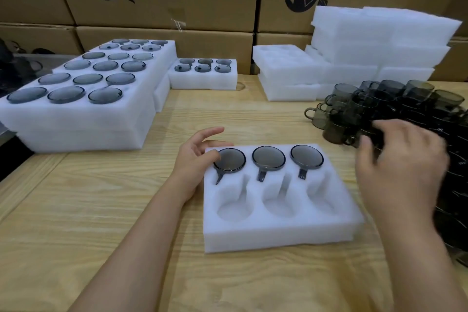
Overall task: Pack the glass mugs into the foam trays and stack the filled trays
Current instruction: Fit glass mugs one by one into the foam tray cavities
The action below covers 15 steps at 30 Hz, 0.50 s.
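The white six-pocket foam tray (276,225) is sitting near the front middle of the pale wooden table (121,210), its far row holding three smoky grey glass mugs (268,158) and its near row lying empty. The left hand (197,157) is resting at the tray's far left corner, fingers loosely spread, thumb at the leftmost mug's rim. The right hand (400,167) is reaching into the crowd of loose dark glass mugs (379,101) by the table's right edge; blur is hiding whether it is gripping one. Those mugs are standing tightly packed, so pulling one out carelessly is risking knocked neighbours, chipped rims, or a mug going over the edge.
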Each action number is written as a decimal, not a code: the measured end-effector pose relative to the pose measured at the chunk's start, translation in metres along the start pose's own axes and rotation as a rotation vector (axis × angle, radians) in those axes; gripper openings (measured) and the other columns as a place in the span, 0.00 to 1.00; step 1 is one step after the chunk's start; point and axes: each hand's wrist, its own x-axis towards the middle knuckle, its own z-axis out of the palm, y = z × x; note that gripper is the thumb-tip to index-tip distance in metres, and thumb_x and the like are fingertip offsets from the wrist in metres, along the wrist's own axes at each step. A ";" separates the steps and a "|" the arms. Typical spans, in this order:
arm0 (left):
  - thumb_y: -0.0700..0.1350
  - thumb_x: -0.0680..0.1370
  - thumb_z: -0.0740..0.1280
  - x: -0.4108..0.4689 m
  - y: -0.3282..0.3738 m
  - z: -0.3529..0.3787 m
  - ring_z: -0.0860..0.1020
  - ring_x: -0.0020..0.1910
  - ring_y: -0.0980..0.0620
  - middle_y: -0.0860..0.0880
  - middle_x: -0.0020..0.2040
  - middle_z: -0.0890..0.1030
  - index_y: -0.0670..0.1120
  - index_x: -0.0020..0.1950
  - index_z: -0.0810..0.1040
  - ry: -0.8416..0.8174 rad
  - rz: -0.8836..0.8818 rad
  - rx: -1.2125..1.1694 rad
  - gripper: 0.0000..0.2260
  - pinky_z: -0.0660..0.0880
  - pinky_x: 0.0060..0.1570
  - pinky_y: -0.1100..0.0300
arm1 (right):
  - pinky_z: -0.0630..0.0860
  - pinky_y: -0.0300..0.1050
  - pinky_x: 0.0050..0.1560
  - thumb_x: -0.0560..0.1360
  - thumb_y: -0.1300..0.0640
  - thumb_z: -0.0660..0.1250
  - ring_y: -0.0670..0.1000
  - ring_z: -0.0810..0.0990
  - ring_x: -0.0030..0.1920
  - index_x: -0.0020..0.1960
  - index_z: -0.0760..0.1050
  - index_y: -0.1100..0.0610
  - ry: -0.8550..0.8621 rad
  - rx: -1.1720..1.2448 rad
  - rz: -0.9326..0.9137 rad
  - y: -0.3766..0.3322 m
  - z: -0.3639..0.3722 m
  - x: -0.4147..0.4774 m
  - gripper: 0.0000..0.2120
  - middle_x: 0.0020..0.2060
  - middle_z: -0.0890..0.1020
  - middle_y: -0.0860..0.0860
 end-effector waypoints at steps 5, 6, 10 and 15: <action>0.37 0.64 0.63 0.001 0.002 -0.003 0.83 0.46 0.50 0.46 0.47 0.85 0.51 0.56 0.80 0.108 0.020 0.026 0.22 0.79 0.41 0.59 | 0.68 0.69 0.57 0.73 0.53 0.65 0.70 0.66 0.61 0.63 0.68 0.62 -0.130 -0.222 0.261 0.042 0.000 0.010 0.22 0.61 0.68 0.64; 0.37 0.64 0.63 0.001 0.002 -0.003 0.83 0.47 0.50 0.46 0.47 0.86 0.51 0.56 0.80 0.113 0.018 0.031 0.22 0.78 0.41 0.59 | 0.68 0.70 0.56 0.73 0.53 0.65 0.70 0.66 0.61 0.63 0.67 0.62 -0.171 -0.245 0.303 0.045 0.001 0.010 0.22 0.61 0.68 0.65; 0.37 0.64 0.62 0.001 0.004 -0.005 0.83 0.47 0.50 0.46 0.47 0.85 0.50 0.56 0.80 0.106 -0.003 0.028 0.22 0.80 0.43 0.57 | 0.68 0.71 0.55 0.73 0.59 0.67 0.71 0.66 0.59 0.61 0.71 0.64 -0.266 -0.295 0.351 0.049 0.002 0.006 0.18 0.56 0.71 0.68; 0.36 0.64 0.63 -0.001 0.006 -0.004 0.83 0.47 0.49 0.45 0.48 0.85 0.48 0.56 0.80 0.095 -0.029 -0.028 0.22 0.80 0.41 0.57 | 0.69 0.69 0.53 0.70 0.72 0.63 0.68 0.69 0.54 0.61 0.73 0.61 -0.259 -0.233 0.350 0.051 0.002 0.005 0.21 0.51 0.76 0.66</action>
